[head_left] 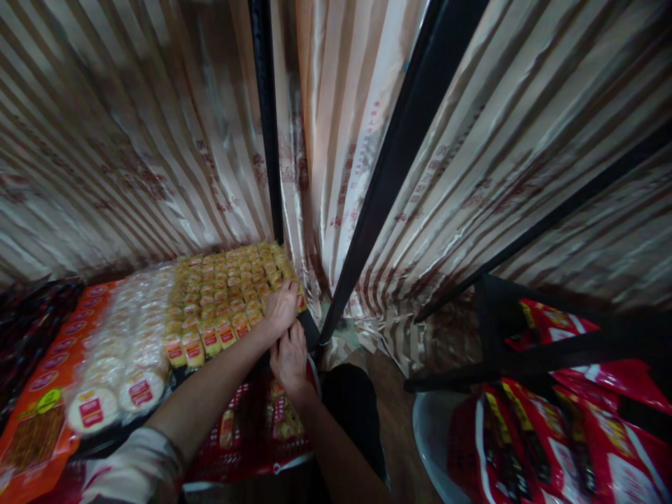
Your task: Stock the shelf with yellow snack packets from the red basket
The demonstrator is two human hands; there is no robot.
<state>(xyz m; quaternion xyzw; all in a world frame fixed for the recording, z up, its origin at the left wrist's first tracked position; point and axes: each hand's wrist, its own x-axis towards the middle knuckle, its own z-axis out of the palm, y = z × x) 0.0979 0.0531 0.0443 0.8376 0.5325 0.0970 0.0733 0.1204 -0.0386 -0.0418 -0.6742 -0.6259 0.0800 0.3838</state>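
Note:
Small yellow wrapped snack packs (225, 287) stand in tight rows on a dark display shelf. At the right end of those rows, my left hand (283, 306) bends its fingers down over a pack, whose yellow edge shows beside them. My right hand (290, 357) is just below, against the front right corner, with its fingers drawn together and bent. What is in its fingers is hidden. Under my forearms sits a red basket (246, 448) holding more yellow packs. Clear-wrapped round white cakes (94, 409) with red labels lie left of the rows.
Orange snack bags (39, 448) and dark packages (31, 343) lie farther left. Black metal posts (388, 133) rise before pleated, printed curtains (131, 140). At the right, red snack bags (546, 441) fill a basket near a pale tub (433, 448) and a black rack (488, 322).

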